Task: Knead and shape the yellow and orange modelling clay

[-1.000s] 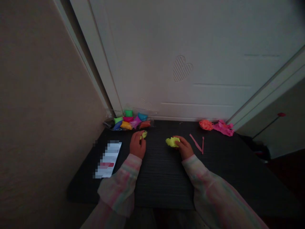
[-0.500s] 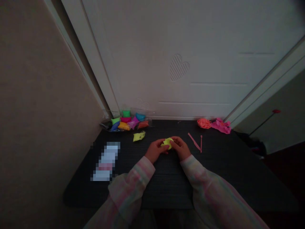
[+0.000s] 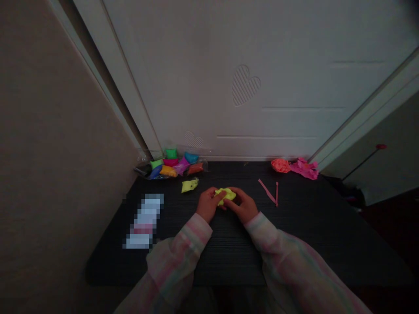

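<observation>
A lump of yellow modelling clay [image 3: 226,196] is held above the middle of the dark table, between both hands. My left hand [image 3: 208,205] grips its left side, thumb pressed on top. From the right, my right hand [image 3: 244,206] closes on the same lump, its thumb at the near edge. Fingers beneath the clay are mostly hidden. Behind my left hand lies a torn yellow clay packet [image 3: 189,185]. Two pink modelling tools [image 3: 268,192] rest to the right of my right hand, their ends meeting in a V.
At the back left sits a clear bag of coloured clay packets [image 3: 170,167]. An orange clay piece [image 3: 280,165] and a crumpled pink piece [image 3: 305,168] lie at the back right. A pixelated bright rectangle [image 3: 144,221] is on the left of the black table [image 3: 229,261], which meets a white door [image 3: 203,87].
The clay has shifted slightly left in my hands and looks wider and flatter. My left thumb now lies across its top. The view has tilted slightly.
</observation>
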`<control>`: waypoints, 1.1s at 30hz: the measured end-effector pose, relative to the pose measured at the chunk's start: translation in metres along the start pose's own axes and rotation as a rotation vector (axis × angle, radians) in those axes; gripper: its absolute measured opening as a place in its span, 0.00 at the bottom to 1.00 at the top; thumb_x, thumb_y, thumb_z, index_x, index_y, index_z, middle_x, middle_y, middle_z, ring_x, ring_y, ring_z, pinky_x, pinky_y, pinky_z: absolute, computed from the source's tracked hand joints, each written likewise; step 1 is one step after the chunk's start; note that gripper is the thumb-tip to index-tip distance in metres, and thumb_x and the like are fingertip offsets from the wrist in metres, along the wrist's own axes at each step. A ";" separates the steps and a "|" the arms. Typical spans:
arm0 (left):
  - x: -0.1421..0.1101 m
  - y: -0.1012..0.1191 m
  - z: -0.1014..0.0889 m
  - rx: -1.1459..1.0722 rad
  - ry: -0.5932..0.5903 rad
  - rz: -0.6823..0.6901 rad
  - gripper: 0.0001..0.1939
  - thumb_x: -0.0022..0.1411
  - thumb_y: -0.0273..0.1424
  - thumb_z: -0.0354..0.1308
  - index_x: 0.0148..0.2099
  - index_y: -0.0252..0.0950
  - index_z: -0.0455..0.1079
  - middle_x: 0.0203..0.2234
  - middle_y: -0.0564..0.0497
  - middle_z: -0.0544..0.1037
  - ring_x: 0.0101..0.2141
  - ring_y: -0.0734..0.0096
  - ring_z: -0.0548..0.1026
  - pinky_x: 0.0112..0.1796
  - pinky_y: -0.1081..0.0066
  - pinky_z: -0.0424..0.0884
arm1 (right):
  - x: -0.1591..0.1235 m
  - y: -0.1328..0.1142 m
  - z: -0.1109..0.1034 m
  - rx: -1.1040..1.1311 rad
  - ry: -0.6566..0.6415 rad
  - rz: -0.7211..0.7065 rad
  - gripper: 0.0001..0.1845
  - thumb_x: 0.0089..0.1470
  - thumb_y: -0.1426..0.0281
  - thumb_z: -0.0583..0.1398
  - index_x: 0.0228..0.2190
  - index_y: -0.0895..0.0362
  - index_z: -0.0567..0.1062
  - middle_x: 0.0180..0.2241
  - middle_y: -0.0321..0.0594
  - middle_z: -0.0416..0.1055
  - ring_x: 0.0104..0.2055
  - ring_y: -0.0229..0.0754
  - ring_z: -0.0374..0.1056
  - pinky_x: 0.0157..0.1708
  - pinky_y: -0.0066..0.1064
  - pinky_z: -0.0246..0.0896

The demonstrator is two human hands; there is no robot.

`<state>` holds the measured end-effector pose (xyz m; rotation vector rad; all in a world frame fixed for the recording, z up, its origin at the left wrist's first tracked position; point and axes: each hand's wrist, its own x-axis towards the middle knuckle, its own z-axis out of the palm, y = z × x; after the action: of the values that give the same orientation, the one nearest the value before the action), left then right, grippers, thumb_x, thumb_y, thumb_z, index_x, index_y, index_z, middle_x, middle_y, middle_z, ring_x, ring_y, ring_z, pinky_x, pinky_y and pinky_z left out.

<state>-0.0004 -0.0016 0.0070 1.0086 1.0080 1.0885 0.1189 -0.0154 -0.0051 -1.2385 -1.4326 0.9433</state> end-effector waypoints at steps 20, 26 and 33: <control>-0.059 0.084 0.020 -0.407 -0.369 0.009 0.15 0.43 0.28 0.56 0.37 0.35 0.62 0.28 0.51 0.72 0.26 0.70 0.72 0.23 0.75 0.69 | -0.028 -0.110 -0.043 0.621 0.119 0.044 0.11 0.36 0.67 0.57 0.28 0.51 0.67 0.22 0.32 0.65 0.17 0.29 0.57 0.16 0.23 0.54; -0.099 0.126 0.029 -0.490 -0.651 0.084 0.16 0.45 0.25 0.54 0.40 0.36 0.61 0.32 0.50 0.72 0.31 0.65 0.71 0.26 0.73 0.69 | -0.063 -0.161 -0.058 0.869 -0.027 0.047 0.09 0.39 0.68 0.57 0.29 0.52 0.68 0.23 0.30 0.66 0.15 0.24 0.55 0.17 0.16 0.57; -0.114 0.136 0.022 -0.405 -0.712 0.023 0.18 0.47 0.22 0.52 0.43 0.39 0.60 0.34 0.51 0.72 0.36 0.64 0.70 0.29 0.74 0.68 | -0.073 -0.159 -0.064 0.968 -0.051 0.060 0.11 0.38 0.67 0.58 0.30 0.53 0.69 0.25 0.33 0.69 0.15 0.25 0.57 0.13 0.14 0.56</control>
<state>-0.0256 -0.0932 0.1580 0.9618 0.1893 0.8051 0.1461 -0.1185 0.1483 -0.5241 -0.7699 1.4675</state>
